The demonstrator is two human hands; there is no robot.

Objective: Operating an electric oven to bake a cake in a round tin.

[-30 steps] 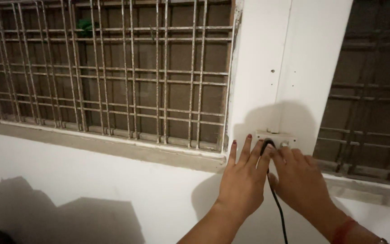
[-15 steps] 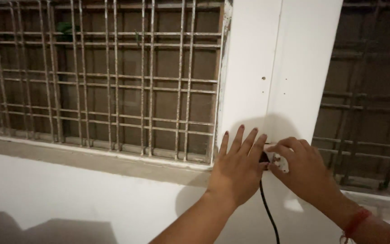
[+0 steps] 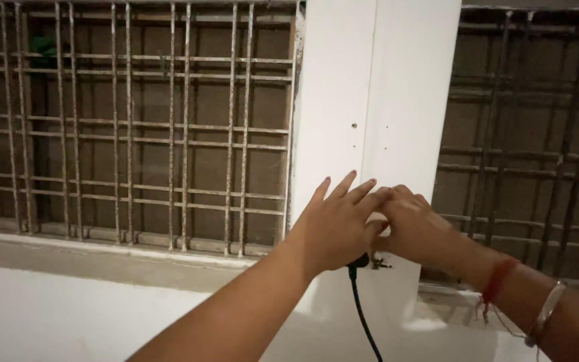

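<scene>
My left hand (image 3: 335, 226) reaches to the white pillar (image 3: 343, 100) with its fingers stretched out and lying over my right hand (image 3: 418, 229). A black plug (image 3: 359, 260) sticks out under my left palm, its metal pins showing toward the right. The plug seems held by my left thumb and palm. From it a black cable (image 3: 364, 318) hangs straight down. My right hand is curled against the pillar under my left fingertips, and what it touches is hidden. A red thread (image 3: 498, 278) and a metal bangle (image 3: 547, 312) are on my right wrist.
Rusty window grilles stand on both sides of the pillar, a large one on the left (image 3: 135, 127) and a darker one on the right (image 3: 531, 141). A concrete sill (image 3: 102, 258) runs below the left window, with white wall (image 3: 55, 315) under it.
The view has shifted down and left, so both hands now sit higher in the frame. The white wall socket seen earlier is now covered by the hands. The plug's pins now show below my left hand.
</scene>
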